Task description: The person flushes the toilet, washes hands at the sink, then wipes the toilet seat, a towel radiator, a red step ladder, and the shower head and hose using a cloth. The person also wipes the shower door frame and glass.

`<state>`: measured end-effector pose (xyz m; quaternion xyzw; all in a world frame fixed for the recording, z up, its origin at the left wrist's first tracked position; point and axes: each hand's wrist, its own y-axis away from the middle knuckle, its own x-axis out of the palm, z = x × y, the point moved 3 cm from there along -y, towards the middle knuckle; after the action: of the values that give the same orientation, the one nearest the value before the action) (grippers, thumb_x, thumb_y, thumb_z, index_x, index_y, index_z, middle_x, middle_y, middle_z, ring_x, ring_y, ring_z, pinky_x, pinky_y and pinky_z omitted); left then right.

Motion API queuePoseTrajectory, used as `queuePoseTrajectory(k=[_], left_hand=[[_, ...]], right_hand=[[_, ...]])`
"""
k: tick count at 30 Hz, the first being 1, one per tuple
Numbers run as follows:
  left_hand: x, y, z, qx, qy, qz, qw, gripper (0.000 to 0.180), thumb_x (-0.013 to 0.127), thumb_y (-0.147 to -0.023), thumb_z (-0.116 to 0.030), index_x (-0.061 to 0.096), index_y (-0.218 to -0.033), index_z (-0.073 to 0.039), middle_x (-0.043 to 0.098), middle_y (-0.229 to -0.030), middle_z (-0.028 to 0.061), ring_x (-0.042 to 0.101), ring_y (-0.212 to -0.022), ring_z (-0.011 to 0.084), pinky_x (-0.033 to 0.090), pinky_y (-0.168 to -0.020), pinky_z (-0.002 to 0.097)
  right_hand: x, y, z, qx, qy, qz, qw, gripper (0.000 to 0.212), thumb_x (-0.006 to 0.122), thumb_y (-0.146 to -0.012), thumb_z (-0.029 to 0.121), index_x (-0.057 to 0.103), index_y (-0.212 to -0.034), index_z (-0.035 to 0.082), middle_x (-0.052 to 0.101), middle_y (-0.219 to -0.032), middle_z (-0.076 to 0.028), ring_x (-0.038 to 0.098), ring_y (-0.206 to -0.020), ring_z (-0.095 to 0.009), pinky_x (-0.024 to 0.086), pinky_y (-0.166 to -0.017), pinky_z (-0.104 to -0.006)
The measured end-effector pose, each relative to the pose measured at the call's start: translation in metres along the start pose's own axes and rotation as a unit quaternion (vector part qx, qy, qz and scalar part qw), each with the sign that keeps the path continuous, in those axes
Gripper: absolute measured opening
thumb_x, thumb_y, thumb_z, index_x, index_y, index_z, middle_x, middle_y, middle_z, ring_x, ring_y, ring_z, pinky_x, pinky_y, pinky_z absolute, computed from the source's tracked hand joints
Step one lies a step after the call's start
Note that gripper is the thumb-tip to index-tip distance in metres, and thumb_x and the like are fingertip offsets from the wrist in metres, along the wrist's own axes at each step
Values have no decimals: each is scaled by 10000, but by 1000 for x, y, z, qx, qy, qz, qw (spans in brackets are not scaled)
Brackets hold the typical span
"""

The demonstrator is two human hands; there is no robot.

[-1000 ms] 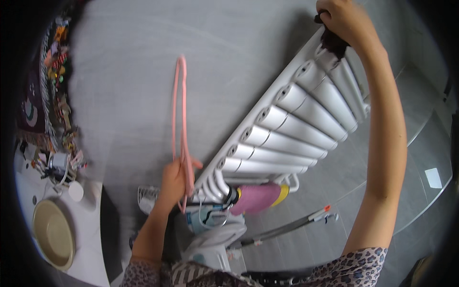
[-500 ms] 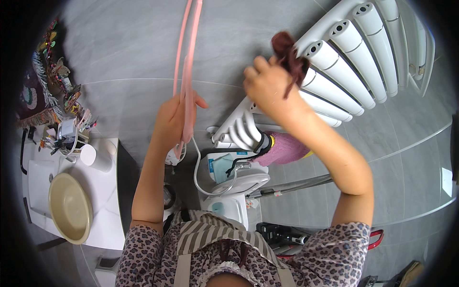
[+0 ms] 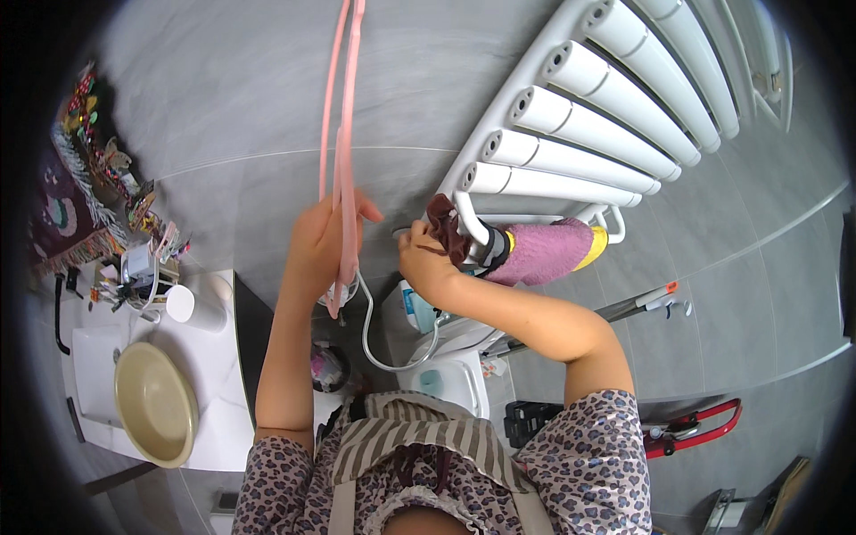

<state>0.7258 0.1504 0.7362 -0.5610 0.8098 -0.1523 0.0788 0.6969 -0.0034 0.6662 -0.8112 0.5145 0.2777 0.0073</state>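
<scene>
My left hand [image 3: 314, 245] is closed around a long pink looped strip [image 3: 349, 116], its thumb sticking out to the right. The strip runs up out of the top of the picture, and its lower end hangs below my palm. My right hand [image 3: 426, 266] grips a crumpled dark red cloth [image 3: 446, 226] at the lower left end of a white tubular towel radiator [image 3: 535, 153]. Right beside the cloth is a white hook of the radiator, where a fluffy purple and yellow cleaning cloth [image 3: 546, 250] hangs. My right fingertips are partly hidden by the cloth.
Below my hands stands a white toilet [image 3: 446, 383] with a grey hose [image 3: 368, 334] in front. On the left counter [image 3: 218, 383] are a beige basin [image 3: 153, 406], a white cup [image 3: 196, 308] and small toiletries. A red-framed folding object [image 3: 700, 432] is at lower right.
My right hand has moved down and left with the dark red cloth, from the radiator's upper tubes to its lower end. The left hand still holds the pink strip.
</scene>
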Motion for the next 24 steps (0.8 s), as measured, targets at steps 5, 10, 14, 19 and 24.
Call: queuePoseTrajectory(k=[5,10,14,19,24], left_hand=[[19,-2,-4,-3,-18,25,1000,352,371,-961,-258,576,-835,-1,386,-478,-35,334,-422,46,251,-418,220],[55,-7,-34,15,47,19,999,299,387,-958,-199,576,-926,30,395,-530,-34,354,-452,35,259,-414,213],[74,-11,-33,91,58,-134,985,218,431,-961,-162,454,-1139,-40,456,-643,-17,404,-508,43,300,-438,189],[87,-20,-71,219,-20,-196,956,235,388,-989,-193,419,-1179,-58,456,-657,-1,403,-520,45,309,-449,192],[103,-33,-121,205,40,-195,958,239,412,-974,-170,470,-1156,-27,429,-640,-6,380,-505,50,299,-444,192]], right_hand=[[1,21,-11,-140,-413,130,890,212,588,-755,176,692,-885,43,660,-814,-126,618,-705,-258,475,-600,-396],[-20,116,-115,-180,-775,-119,593,262,526,-793,171,639,-978,23,656,-886,-128,626,-787,-273,493,-716,-341],[53,256,-181,246,-857,-277,358,259,581,-792,28,640,-1043,7,649,-962,-51,605,-873,-143,501,-777,-262],[168,363,-257,448,-623,-639,47,401,529,-884,133,488,-1269,26,590,-1141,-77,579,-990,-167,480,-828,-285],[228,356,-370,369,-644,-668,56,452,498,-918,204,422,-1344,71,515,-1279,-70,512,-1135,-198,419,-945,-307]])
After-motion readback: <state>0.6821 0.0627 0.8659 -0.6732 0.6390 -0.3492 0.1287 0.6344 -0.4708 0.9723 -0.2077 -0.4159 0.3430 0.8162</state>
